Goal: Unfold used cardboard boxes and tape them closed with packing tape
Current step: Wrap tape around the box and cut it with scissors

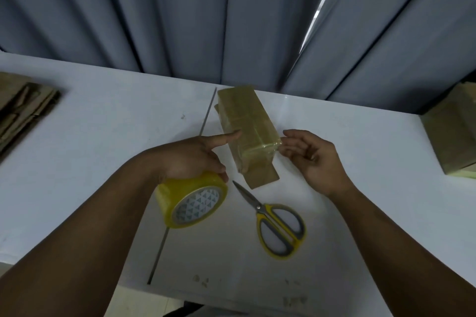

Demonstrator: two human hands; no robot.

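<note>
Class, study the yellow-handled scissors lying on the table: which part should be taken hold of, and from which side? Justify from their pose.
Grip the handle loops of the scissors, coming from the near right with the open right hand. They lie flat, closed blades pointing away towards the box, loops nearest the person. The left hand holds the tape roll.

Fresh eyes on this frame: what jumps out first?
The tape-wrapped cardboard box sits at the middle of the table; the left hand holds the yellow tape roll in front of it, forefinger against the box's side. The right hand is open at the box's near right corner, and yellow-handled scissors lie closed nearer the person.
</note>
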